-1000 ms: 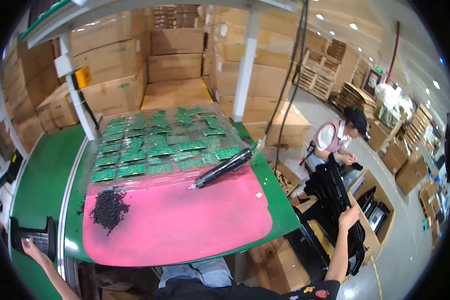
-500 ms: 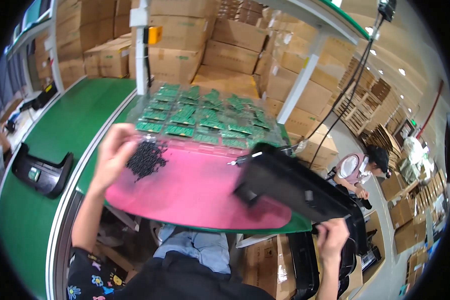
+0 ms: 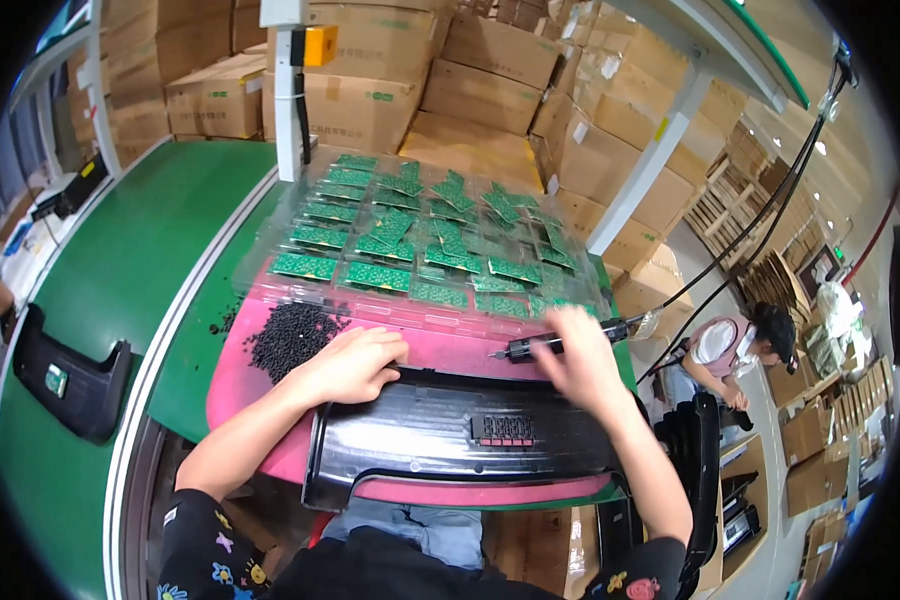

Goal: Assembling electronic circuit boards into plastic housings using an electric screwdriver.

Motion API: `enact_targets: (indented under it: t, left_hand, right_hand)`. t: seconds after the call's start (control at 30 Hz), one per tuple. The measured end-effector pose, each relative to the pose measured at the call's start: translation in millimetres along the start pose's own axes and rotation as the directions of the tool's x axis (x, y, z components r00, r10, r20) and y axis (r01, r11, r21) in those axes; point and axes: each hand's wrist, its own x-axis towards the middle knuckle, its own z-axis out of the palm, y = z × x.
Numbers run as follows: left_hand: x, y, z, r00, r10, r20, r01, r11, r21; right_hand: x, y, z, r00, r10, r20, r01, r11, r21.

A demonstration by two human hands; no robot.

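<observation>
My left hand (image 3: 355, 365) is on the far rim of this black plastic panel (image 3: 420, 435), can't tell if it's pinching; my right hand (image 3: 582, 355) is a blur over the screwdriver (image 3: 521, 349), grip unclear too. Panel's along the tabletop's (image 3: 192, 385) near edge, probably light, stiff, kinda slippery, so I'd grab both ends.

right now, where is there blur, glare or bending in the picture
Head view: right hand smeared, left hand sharper; head view: pale glare on the black panel; head view: the conveyor's pale rail curves toward the rim, corners black.
</observation>
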Motion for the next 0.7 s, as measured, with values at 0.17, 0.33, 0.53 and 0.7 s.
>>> enact_targets:
  t: [0.17, 0.33, 0.53, 0.7]
  left_hand:
    - [2, -3, -2, 0.997, -0.051, 0.063, 0.053, 0.998, -0.037]
    - [-1, -13, -8, 0.998, 0.038, 0.059, -0.031, 0.994, -0.106]
    - [-2, -12, -14, 0.998, -0.053, 0.042, 0.059, 0.989, -0.134]
    - [17, 32, -33, 0.907, 0.162, -0.388, -0.105, 0.981, 0.166]
  right_hand:
    - [64, 87, 72, 0.992, 0.110, 0.063, -0.092, 0.967, -0.236]
    - [85, 113, 103, 0.963, 0.189, 0.194, -0.147, 0.966, -0.211]
    - [88, 94, 79, 0.996, 0.071, -0.060, -0.081, 0.979, -0.188]
    - [80, -8, 16, 0.985, 0.151, 0.079, -0.170, 0.887, 0.428]
